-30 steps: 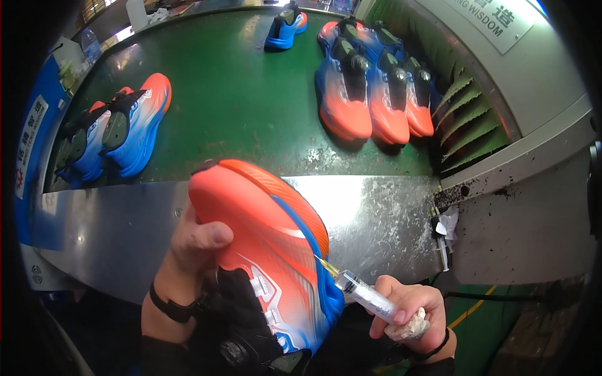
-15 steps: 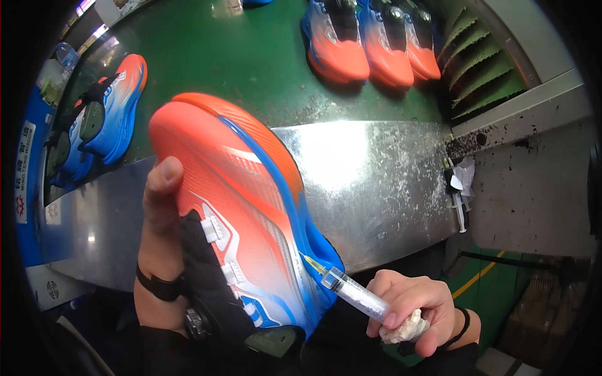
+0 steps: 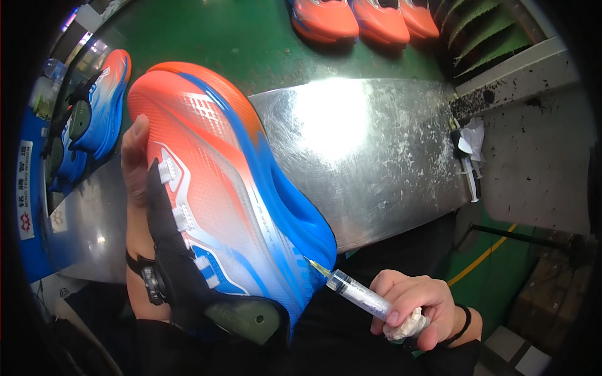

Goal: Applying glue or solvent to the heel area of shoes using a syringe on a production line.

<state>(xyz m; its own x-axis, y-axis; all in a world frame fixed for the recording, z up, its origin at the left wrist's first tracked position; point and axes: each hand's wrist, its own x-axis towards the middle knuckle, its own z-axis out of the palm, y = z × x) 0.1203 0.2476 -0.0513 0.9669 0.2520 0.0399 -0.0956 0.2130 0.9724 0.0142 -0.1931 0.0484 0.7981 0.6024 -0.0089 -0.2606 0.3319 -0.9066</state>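
Left hand (image 3: 134, 150) holds the orange-white-blue shoe (image 3: 219, 169) from its far side; thumb shows by the forefoot, other fingers hidden. Shoe is off the desk (image 3: 376, 194), in front of its metal edge, tilted: toe up-left, heel down-right, side wall facing the camera. Right hand (image 3: 411, 307) is closed around a clear syringe (image 3: 359, 294); yellow needle (image 3: 318, 268) points up-left, tip at the blue heel area near the upper/sole line. Can't confirm actual contact. Whitish lump (image 3: 407, 324) sits in the right hand at the syringe's rear end. Similar shoes: row (image 3: 326, 24) top right on the green surface, partly cut off by the frame; group (image 3: 103, 125) at left. Second syringe (image 3: 469, 175) at the desk's right end, beside white paper (image 3: 475, 138).
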